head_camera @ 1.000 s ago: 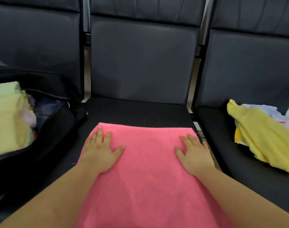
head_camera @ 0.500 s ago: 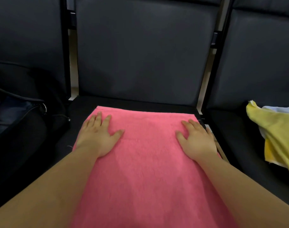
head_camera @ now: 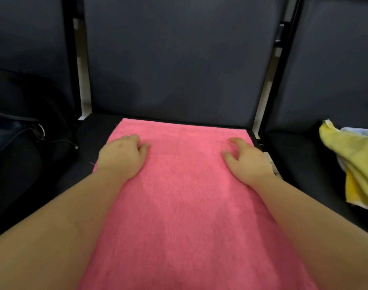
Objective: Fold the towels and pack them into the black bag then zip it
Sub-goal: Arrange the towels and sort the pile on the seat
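Note:
A pink towel (head_camera: 185, 185) lies flat on the middle black seat, running from the backrest toward me. My left hand (head_camera: 122, 156) rests near its far left corner, fingers curled down into the cloth. My right hand (head_camera: 247, 160) sits near the far right corner, its fingers bent like a claw with the tips digging into the towel. The black bag (head_camera: 15, 139) lies open on the left seat, its zipper pull (head_camera: 40, 130) hanging at the edge. What is inside the bag is out of view.
A loose pile of yellow and pale blue towels (head_camera: 354, 164) lies on the right seat. Dark padded backrests (head_camera: 178, 59) close off the far side. Metal frame gaps separate the three seats.
The fingers of both hands went from flat and spread on the towel to curled into it. The view moved closer and slightly right, so the bag's contents left the frame.

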Motion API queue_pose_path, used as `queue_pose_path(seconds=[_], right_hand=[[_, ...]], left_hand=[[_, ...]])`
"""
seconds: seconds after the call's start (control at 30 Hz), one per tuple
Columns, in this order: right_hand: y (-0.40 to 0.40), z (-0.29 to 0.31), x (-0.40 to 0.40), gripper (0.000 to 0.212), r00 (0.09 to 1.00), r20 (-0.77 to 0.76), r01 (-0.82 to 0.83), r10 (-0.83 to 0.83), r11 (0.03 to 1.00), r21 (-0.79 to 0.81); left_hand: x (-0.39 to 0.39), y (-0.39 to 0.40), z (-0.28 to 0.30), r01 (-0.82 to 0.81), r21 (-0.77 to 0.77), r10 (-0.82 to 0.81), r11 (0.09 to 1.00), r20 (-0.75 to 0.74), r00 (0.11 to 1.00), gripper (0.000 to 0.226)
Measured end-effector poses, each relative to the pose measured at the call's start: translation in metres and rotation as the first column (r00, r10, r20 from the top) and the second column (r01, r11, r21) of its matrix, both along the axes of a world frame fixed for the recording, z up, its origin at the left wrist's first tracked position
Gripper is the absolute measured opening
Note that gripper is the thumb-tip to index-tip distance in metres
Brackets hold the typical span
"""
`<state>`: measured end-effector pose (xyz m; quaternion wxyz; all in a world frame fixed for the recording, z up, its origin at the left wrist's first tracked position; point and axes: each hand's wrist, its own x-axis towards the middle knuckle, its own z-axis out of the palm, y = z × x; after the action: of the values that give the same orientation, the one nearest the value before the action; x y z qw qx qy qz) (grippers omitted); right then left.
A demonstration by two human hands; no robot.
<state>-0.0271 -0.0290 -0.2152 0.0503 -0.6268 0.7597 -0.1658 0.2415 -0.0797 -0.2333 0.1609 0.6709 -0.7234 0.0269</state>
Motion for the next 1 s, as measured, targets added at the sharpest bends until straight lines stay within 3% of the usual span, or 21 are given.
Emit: queue_pose_path(seconds=[0.1, 0.27, 0.37, 0.5, 0.57, 0.63, 0.7, 0.8, 0.9, 0.93, 1.0], right_hand=[[0.020, 0.008, -0.003, 0.063, 0.996, 0.061, -0.063, 0.058, 0.994, 0.084], [0.082, 0.031, 0.001, 0.081, 0.994, 0.049, -0.111, 0.101, 0.935, 0.337], [0.121, 0.032, 0.000, 0.079, 0.993, 0.051, -0.120, 0.111, 0.966, 0.229], [0.168, 0.028, -0.012, 0.080, 0.992, 0.127, -0.023, -0.004, 0.977, 0.210], [0.188, 0.030, -0.015, 0.079, 0.969, 0.246, -0.002, -0.039, 0.986, 0.166], [0.205, 0.033, -0.011, 0.077, 0.885, 0.456, 0.035, -0.099, 0.989, 0.147], [0.216, 0.035, -0.008, 0.074, 0.824, 0.540, 0.089, -0.170, 0.981, 0.173], [0.221, 0.036, -0.012, 0.065, 0.883, 0.406, 0.179, -0.235, 0.969, 0.172], [0.226, 0.038, -0.018, 0.021, 0.913, 0.305, 0.195, -0.270, 0.947, 0.255], [0.227, 0.038, -0.020, 0.022, 0.908, 0.297, 0.205, -0.295, 0.932, 0.297], [0.228, 0.036, -0.023, 0.020, 0.876, 0.343, 0.223, -0.338, 0.916, 0.334]], left_hand=[[0.003, 0.014, 0.010, 0.048, 0.132, -0.052, 0.990, 0.026, 0.998, 0.027], [0.003, 0.063, 0.042, 0.021, 0.483, -0.091, 0.876, 0.122, 0.988, 0.056], [0.012, 0.105, 0.039, -0.023, 0.444, -0.033, 0.896, 0.118, 0.992, 0.061], [0.041, 0.159, 0.039, -0.145, 0.350, 0.169, 0.925, -0.041, 0.985, 0.047], [0.047, 0.184, 0.043, -0.202, 0.321, 0.256, 0.925, -0.134, 0.957, 0.047], [0.049, 0.205, 0.047, -0.241, 0.308, 0.318, 0.920, -0.231, 0.920, 0.049], [0.052, 0.218, 0.049, -0.247, 0.345, 0.356, 0.906, -0.300, 0.885, 0.052], [0.060, 0.224, 0.051, -0.231, 0.424, 0.385, 0.876, -0.325, 0.864, 0.054], [0.072, 0.228, 0.052, -0.194, 0.460, 0.354, 0.866, -0.291, 0.889, 0.032], [0.074, 0.230, 0.054, -0.175, 0.469, 0.325, 0.865, -0.260, 0.909, 0.021], [0.077, 0.231, 0.053, -0.147, 0.471, 0.280, 0.870, -0.226, 0.933, 0.031]])
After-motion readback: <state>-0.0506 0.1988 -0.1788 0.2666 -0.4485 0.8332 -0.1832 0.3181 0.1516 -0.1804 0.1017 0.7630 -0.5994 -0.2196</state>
